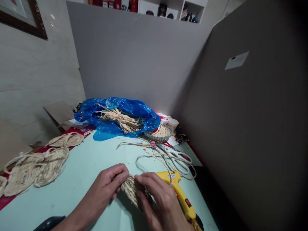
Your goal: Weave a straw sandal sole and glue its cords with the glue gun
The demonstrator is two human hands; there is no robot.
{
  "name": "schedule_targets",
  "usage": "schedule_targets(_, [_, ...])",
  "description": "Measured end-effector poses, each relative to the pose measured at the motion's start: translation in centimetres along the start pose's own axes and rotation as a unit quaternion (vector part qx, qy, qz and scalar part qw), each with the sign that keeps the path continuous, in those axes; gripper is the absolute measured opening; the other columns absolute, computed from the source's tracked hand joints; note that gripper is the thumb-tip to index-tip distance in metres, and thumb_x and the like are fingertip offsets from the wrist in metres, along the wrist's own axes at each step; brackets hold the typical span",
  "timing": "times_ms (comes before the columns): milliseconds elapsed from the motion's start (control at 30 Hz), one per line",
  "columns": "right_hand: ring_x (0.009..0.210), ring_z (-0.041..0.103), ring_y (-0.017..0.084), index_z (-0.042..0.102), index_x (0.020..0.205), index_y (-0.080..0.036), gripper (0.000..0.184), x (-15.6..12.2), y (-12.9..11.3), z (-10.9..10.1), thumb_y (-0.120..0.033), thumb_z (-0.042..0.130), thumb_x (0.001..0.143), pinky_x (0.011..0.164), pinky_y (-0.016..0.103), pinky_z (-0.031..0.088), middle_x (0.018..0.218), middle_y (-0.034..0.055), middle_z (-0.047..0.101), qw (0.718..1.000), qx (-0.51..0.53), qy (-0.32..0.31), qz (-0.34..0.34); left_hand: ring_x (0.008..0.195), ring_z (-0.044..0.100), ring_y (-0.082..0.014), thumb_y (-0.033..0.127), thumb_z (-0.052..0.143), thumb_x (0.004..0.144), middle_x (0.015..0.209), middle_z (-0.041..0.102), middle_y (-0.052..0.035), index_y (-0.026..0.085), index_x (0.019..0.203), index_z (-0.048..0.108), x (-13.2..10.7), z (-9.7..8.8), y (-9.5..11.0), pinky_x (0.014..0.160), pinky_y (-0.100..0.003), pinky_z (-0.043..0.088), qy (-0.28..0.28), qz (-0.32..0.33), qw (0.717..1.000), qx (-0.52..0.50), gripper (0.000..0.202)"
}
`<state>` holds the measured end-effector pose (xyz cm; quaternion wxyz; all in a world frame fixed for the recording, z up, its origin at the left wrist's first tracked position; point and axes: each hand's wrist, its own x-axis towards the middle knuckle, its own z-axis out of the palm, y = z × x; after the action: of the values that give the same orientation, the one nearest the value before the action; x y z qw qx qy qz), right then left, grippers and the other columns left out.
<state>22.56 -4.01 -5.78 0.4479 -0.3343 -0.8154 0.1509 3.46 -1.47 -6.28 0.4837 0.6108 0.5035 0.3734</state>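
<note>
A small braided straw piece [131, 190] is held between my two hands above the pale green table top [96, 173]. My left hand [112, 181] is closed, thumb and fingers pinching its upper left edge. From the other side my right hand [157, 194] grips it, fingers over the top and thumb underneath, so much of the piece is hidden. A thin braided straw cord [163, 157] trails over the table behind my right hand, near a pink clip [153, 145]. Just right of that hand lies a yellow glue gun [185, 197] with a small orange light showing.
White-handled scissors [178, 158] lie beyond the glue gun. A blue plastic bag [144, 112] with dry straw [120, 119], a woven basket [160, 133] and a paper cup [172, 123] stand at the back. Several straw sandals [51, 166] line the left edge. A dark partition [243, 128] rises on the right.
</note>
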Motion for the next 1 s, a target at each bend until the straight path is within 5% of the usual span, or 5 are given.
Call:
schedule_targets(300, [0.088, 0.068, 0.017, 0.057, 0.12, -0.017, 0.035, -0.9, 1.1, 1.2, -0.002, 0.055, 0.088, 0.075, 0.026, 0.059, 0.098, 0.0094, 0.068, 0.999, 0.018, 0.0, -0.035, 0.063, 0.044, -0.016, 0.041, 0.05, 0.092, 0.064, 0.045, 0.0039, 0.023, 0.063, 0.046, -0.6, 1.0, -0.3, 0.062, -0.027, 0.036, 0.087, 0.087, 0.991, 0.053, 0.034])
schedule_targets(500, [0.084, 0.069, 0.016, 0.059, 0.115, -0.02, 0.034, -0.3, 1.0, 0.4, -0.001, 0.055, 0.087, 0.075, 0.024, 0.059, 0.098, 0.0071, 0.069, 1.0, -0.001, 0.004, -0.008, 0.053, 0.033, -0.0129, 0.062, 0.046, 0.09, 0.058, 0.036, 0.0071, 0.022, 0.074, 0.051, -0.3, 0.9, -0.7, 0.05, -0.024, 0.027, 0.006, -0.03, 0.998, -0.062, 0.043])
schedule_targets(633, [0.084, 0.069, 0.015, 0.058, 0.114, -0.021, 0.032, 0.0, 1.2, 0.0, -0.003, 0.055, 0.089, 0.075, 0.022, 0.057, 0.096, 0.0046, 0.069, 1.0, 0.002, -0.022, 0.004, 0.055, 0.041, -0.0136, 0.071, 0.035, 0.088, 0.071, 0.05, 0.003, 0.021, 0.104, 0.061, -0.1, 0.5, -0.5, 0.05, -0.025, 0.032, -0.013, -0.018, 0.997, -0.079, 0.058])
schedule_targets(800, [0.09, 0.068, 0.015, 0.057, 0.118, -0.023, 0.035, -0.4, 1.3, 0.0, -0.003, 0.055, 0.09, 0.08, 0.023, 0.057, 0.102, 0.0051, 0.068, 0.999, 0.005, -0.052, 0.013, 0.059, 0.043, -0.0131, 0.045, 0.058, 0.087, 0.061, 0.047, 0.0053, 0.019, 0.07, 0.06, -0.3, 0.6, -0.1, 0.056, -0.025, 0.033, -0.011, 0.003, 1.0, 0.01, 0.031])
schedule_targets(1000, [0.092, 0.068, 0.016, 0.054, 0.122, -0.024, 0.039, -0.8, 1.8, 0.5, -0.002, 0.055, 0.09, 0.081, 0.023, 0.057, 0.102, 0.0063, 0.067, 0.999, -0.001, -0.04, -0.03, 0.042, 0.035, -0.0095, 0.044, 0.056, 0.085, 0.045, 0.044, 0.0072, 0.018, 0.063, 0.059, -0.4, 0.9, -0.5, 0.046, -0.024, 0.026, -0.004, -0.035, 0.999, -0.011, 0.035])
